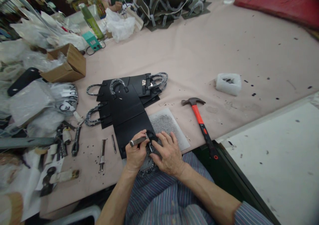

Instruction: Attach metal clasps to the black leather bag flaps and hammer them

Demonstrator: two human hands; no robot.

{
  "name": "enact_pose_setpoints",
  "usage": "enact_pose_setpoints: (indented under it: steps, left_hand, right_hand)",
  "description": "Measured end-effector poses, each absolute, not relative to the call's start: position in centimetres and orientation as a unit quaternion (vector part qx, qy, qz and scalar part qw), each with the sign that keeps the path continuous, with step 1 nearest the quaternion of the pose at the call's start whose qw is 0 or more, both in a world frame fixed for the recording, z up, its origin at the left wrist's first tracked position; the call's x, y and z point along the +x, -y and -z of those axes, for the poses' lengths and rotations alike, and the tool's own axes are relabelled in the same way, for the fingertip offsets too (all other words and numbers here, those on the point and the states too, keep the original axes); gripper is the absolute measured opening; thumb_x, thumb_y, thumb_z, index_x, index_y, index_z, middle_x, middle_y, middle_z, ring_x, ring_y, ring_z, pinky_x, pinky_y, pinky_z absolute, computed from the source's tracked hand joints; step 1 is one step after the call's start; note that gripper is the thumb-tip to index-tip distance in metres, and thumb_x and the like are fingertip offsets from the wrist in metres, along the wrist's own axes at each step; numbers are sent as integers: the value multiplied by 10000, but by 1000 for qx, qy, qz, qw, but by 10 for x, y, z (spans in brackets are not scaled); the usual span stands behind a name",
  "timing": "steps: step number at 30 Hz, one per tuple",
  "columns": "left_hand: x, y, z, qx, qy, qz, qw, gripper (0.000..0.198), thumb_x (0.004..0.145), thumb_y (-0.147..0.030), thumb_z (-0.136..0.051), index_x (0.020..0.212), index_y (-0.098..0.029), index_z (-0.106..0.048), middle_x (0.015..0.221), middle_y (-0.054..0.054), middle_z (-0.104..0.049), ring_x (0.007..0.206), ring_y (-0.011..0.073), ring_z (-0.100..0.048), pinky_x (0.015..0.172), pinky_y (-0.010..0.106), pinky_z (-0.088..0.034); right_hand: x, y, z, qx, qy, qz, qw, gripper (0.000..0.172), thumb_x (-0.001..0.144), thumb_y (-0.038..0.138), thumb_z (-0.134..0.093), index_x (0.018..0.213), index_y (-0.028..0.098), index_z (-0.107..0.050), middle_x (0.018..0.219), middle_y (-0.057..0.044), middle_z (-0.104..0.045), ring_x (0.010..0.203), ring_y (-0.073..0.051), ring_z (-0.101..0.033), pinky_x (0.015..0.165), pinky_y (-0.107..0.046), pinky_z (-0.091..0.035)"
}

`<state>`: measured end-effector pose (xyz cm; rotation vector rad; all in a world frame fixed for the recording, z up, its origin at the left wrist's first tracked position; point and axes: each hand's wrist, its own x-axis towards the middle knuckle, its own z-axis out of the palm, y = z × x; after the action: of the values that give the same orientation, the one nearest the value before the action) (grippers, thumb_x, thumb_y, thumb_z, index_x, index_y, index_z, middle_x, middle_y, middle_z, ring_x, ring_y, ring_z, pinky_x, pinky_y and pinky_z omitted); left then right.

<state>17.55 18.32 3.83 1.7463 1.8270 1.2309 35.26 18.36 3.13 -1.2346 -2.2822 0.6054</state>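
My left hand (136, 155) is closed around a metal hand punch (138, 141), its working end by the edge of a black bag panel (129, 127). My right hand (169, 153) has thumb and forefinger at the panel's plastic-wrapped bag handle (147, 172), close to the punch tip; its other fingers spread over a speckled white pad (171, 125). The handle loops down toward my lap, and my fingers partly hide its joint with the panel. A claw hammer (200, 118) with a red and black grip lies to the right.
More black bag panels (107, 88) with wrapped handles lie behind. Left are a two-pronged tool (102, 156), a thin metal rod (113, 144), other tools and a cardboard box (72, 63). A white block (228, 84) stands right. Another person's hand (116, 7) shows at the far side.
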Motion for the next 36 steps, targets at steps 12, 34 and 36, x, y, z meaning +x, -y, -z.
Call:
enact_pose_setpoints:
  steps: [12,34,36]
  left_hand:
    - [172,-187,-37,623,-631,-429,174,82,901,-183,-645,976,-196,-678,1090,64,-761,1036,207,-732,976,397,-590]
    - [170,-202,-42,622,-614,-423,238,83,859,-180,-609,905,-196,-676,1058,78,-773,1016,213,-738,956,381,-590]
    - [170,-201,-42,615,-615,-428,244,80,851,-196,-610,894,-196,-677,1046,79,-776,1004,220,-742,953,393,-593]
  right_hand:
    - [351,-183,-29,-453,831,-220,234,445,929,470,-588,1291,217,-646,1438,-143,-536,1398,-354,-389,1210,-599,-145]
    - [353,-183,-37,-448,826,-240,244,389,912,385,-619,1263,219,-645,1409,-134,-551,1382,-344,-409,1203,-599,-187]
    - [363,-189,-42,-443,819,-243,272,359,912,313,-596,1254,211,-637,1381,-134,-566,1341,-323,-454,1180,-580,-264]
